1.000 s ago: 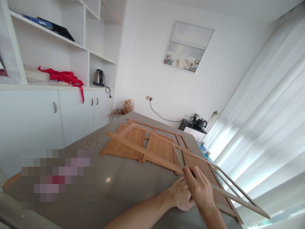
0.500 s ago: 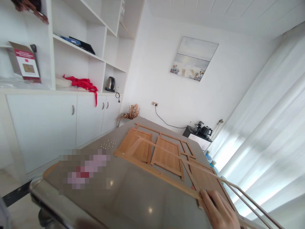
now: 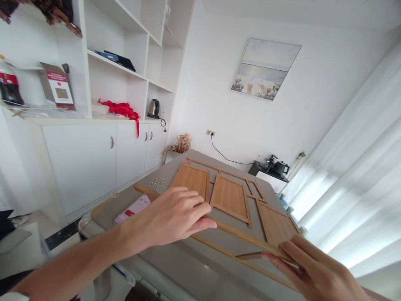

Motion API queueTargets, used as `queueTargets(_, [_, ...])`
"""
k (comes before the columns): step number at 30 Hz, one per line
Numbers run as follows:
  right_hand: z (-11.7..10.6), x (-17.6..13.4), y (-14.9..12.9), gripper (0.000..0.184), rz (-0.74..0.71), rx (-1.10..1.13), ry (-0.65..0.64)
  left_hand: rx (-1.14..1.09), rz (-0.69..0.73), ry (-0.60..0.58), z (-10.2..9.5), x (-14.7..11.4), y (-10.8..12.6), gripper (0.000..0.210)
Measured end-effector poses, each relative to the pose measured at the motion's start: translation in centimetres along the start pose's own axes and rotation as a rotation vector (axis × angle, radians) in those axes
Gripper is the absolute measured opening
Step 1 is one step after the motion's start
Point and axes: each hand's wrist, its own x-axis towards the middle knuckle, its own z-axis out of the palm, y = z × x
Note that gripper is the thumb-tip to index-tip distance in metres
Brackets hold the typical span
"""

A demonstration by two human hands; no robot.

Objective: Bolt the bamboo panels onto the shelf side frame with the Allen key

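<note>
My left hand (image 3: 178, 215) is closed over the near rail of a long wooden frame (image 3: 242, 237), its fingertips bent down and partly hidden. Farther along the same rail, my right hand (image 3: 319, 267) grips it near the lower right, thumb underneath. The frame is tilted up off the table, and a short crosspiece joins its two long rails. Behind it lie wooden panels (image 3: 230, 196) with raised borders, flat on the grey table (image 3: 175, 263). A slim wooden frame (image 3: 203, 164) runs along their far side.
A phone (image 3: 133, 209) lies left of my left hand, partly covered by my arm. Several small metal pieces (image 3: 156, 183) are scattered beyond it. White shelving (image 3: 94, 154) stands at left, and a low cabinet (image 3: 269, 177) with a black kettle sits at the far right.
My left hand has come into view and taken hold of the frame. The long frame has been turned and raised off the panels toward me, with my right hand still on it.
</note>
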Motion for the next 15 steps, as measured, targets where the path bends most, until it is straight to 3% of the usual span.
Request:
queueTargets(3, [-0.7,1.9,0.1,0.038,0.144,0.115,-0.012,0.02,0.009,-0.009,-0.3,1.2,-0.8,0.044])
queueTargets(6, [-0.1,2.5,0.4,0.041,0.273,0.199,-0.132,0.056,0.017,-0.009,1.0,1.8,-1.5,0.043])
queueTargets(11, [1.8,2.2,0.6,0.046,0.344,0.26,-0.154,0.023,0.038,-0.009,3.5,1.9,-2.0,0.037])
queueTargets(15, [2.1,2.0,0.4,0.04,0.361,0.291,-0.129,-0.004,0.018,-0.014,4.0,1.9,-2.1,0.036])
